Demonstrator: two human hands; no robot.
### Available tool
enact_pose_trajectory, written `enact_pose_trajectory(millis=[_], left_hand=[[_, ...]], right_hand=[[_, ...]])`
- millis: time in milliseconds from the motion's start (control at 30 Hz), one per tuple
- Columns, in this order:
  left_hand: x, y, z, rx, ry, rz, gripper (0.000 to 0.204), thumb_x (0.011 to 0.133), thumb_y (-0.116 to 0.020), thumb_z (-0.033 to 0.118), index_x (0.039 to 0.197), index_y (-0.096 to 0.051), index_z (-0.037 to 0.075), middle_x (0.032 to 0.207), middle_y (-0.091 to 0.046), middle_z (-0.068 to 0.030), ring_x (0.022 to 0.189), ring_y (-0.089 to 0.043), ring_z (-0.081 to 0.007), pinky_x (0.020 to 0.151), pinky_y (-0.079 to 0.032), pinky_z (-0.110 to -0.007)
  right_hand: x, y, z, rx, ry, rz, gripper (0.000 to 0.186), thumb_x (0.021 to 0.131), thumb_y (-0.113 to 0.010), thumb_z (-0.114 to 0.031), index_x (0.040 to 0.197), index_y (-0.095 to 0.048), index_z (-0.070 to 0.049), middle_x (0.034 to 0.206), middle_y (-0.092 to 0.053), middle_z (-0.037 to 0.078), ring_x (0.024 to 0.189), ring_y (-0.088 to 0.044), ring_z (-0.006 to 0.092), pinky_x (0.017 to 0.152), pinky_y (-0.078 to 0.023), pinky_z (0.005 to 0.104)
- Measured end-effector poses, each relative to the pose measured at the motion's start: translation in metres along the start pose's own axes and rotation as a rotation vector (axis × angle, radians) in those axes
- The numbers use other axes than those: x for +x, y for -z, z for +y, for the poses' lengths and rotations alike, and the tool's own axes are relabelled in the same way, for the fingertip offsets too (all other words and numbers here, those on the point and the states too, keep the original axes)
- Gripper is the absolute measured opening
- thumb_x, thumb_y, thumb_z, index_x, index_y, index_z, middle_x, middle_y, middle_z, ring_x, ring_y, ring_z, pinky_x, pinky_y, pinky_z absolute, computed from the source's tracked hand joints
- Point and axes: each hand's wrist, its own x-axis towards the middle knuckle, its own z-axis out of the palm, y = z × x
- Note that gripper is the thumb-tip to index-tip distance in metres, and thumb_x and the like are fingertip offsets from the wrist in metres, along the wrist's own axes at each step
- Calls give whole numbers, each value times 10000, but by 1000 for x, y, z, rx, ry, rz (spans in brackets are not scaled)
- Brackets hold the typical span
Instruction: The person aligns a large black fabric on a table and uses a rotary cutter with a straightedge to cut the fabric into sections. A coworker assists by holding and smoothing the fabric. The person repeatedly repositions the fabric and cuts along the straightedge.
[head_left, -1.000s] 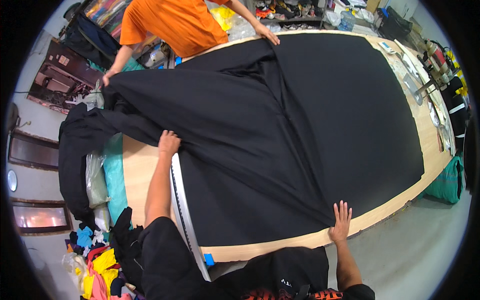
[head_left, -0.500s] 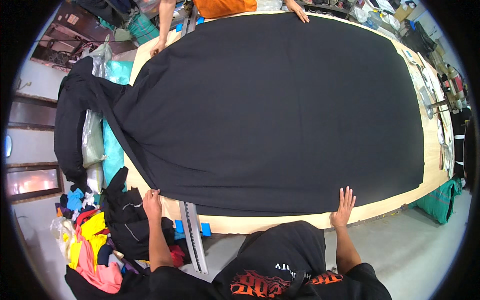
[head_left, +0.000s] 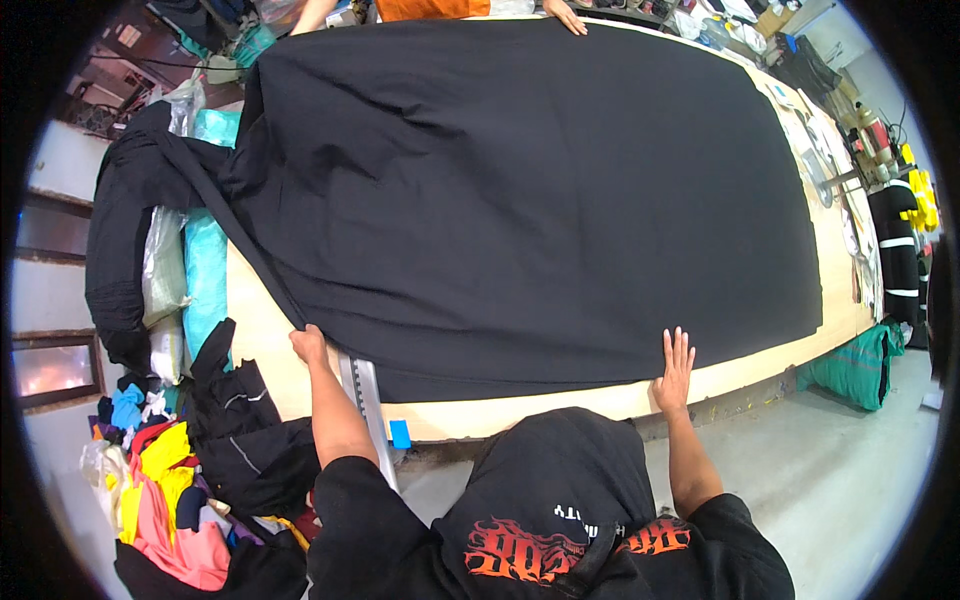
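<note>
A wide sheet of black fabric [head_left: 520, 220] covers most of the pale wooden table [head_left: 262, 310], smooth on the right and wrinkled toward the upper left. My left hand [head_left: 311, 345] grips its near left edge with closed fingers. My right hand [head_left: 675, 378] lies flat with fingers stretched out on the near edge, partly on the fabric and partly on the wood. Across the table, a co-worker's hand [head_left: 568, 16] rests on the far edge; their other hand is hidden behind the raised fabric. A metal rail with slots [head_left: 367, 405] runs under the cloth beside my left forearm.
More of the black fabric hangs off the left end over plastic-wrapped sacks [head_left: 165, 265]. Colourful clothes [head_left: 180, 520] are heaped on the floor at lower left. Papers and a metal stand [head_left: 840, 180] occupy the table's right end, with a green sack [head_left: 850, 368] below it.
The fabric's far left part has been lifted and pulled outward, making new folds across it. My left hand has shifted up the picture with the near edge; my right hand stays flat.
</note>
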Motion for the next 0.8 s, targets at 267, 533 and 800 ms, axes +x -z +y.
enact_pose_trajectory(millis=[267, 533, 800], left_hand=[[-61, 62, -86, -1, -108, 293, 514, 1156, -560, 422, 1201, -795, -33, 1139, -793, -325, 1056, -738, -560, 951, -544, -629], [-90, 65, -121, 118, -22, 144, 596, 1189, -459, 512, 1194, -791, 17, 1108, -798, -297, 1064, -735, -546, 940, -547, -632], [-114, 45, -96, 195, -181, 43, 580, 1215, -391, 500, 1202, -761, 53, 1147, -801, -267, 1077, -743, -531, 901, -575, -629]], right_hand=[[-3, 2, 0, -48, -47, -62, 1203, 737, -588, 123, 1824, -215, -232, 1899, -157, 105, 1757, -118, 319, 1438, -77, 561], [-8, 9, 4, -123, 0, -115, 1243, 801, -729, 102, 1833, -131, -245, 1908, -95, 97, 1758, -103, 315, 1441, -117, 544], [-11, 8, 5, -118, 1, -102, 1218, 840, -747, 83, 1834, -128, -251, 1909, -82, 102, 1759, -94, 320, 1439, -124, 540]])
